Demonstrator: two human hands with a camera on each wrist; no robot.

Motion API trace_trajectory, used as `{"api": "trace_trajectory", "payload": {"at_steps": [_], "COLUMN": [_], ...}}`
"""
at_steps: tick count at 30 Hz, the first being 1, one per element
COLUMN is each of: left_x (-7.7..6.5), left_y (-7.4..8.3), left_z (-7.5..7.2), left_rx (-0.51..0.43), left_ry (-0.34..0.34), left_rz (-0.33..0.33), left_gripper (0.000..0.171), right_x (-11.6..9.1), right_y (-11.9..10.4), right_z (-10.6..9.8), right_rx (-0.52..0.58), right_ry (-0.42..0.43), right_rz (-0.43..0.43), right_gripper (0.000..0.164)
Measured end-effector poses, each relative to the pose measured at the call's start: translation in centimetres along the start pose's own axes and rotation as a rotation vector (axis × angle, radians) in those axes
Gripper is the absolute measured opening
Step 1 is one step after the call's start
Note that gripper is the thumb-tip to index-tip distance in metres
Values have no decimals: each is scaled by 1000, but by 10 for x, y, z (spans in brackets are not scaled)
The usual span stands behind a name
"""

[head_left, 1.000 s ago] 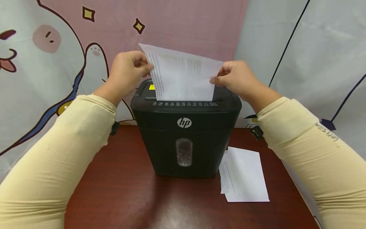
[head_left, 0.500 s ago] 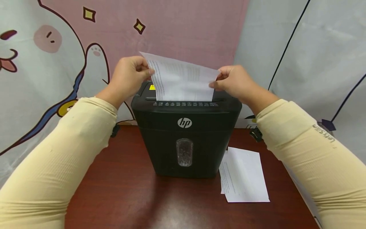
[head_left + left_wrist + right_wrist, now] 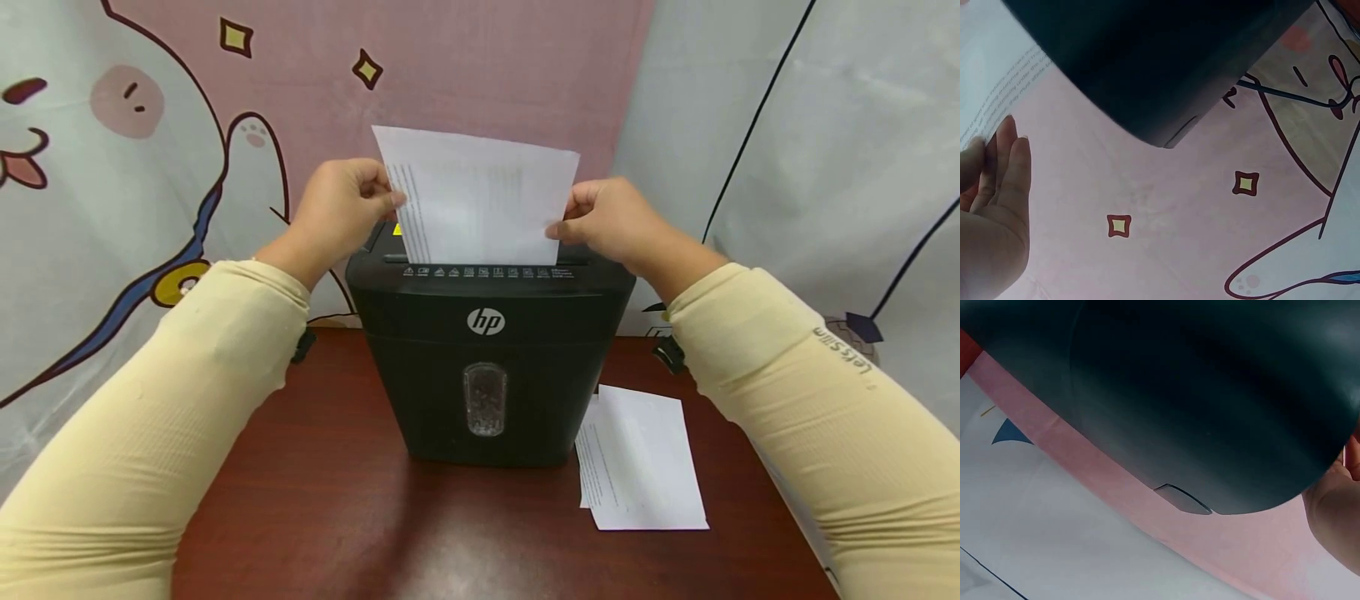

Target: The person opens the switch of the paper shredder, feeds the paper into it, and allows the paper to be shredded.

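Note:
A printed sheet of paper stands upright in the top slot of a black HP paper shredder, its lower end hidden inside. My left hand pinches the sheet's left edge between thumb and fingers; the left wrist view also has this hand at the edge of the printed paper. On the other side my right hand pinches the right edge, just above the shredder's top. In the right wrist view the shredder body covers most of that hand.
More printed sheets lie on the brown table, right of the shredder. A clear window in the shredder's front shows shreds inside. Behind stands a pink and white cartoon-patterned backdrop.
Both hands have moved down with the sheet, which has sunk lower into the slot. Its upper right corner, earlier bent at the right hand, now stands up above it.

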State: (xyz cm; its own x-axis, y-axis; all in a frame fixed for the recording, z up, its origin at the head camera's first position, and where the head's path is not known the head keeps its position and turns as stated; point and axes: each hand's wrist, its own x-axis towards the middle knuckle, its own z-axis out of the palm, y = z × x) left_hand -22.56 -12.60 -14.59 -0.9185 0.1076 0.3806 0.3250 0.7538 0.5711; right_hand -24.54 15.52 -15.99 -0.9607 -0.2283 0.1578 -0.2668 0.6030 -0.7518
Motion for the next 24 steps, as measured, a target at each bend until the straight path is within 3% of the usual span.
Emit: {"api": "trace_trajectory", "payload": {"at_steps": [24], "left_x": [-1], "left_y": [-1], "left_z": [2], "left_rx": [54], "left_ry": [-73], "left_rz": [-18], "left_gripper": [18], "right_x": [-1], "right_y": [4], "right_z": [-2], "right_rx": [-8], "right_ry": [-5], "right_rz": [-1], "right_gripper": [16]}}
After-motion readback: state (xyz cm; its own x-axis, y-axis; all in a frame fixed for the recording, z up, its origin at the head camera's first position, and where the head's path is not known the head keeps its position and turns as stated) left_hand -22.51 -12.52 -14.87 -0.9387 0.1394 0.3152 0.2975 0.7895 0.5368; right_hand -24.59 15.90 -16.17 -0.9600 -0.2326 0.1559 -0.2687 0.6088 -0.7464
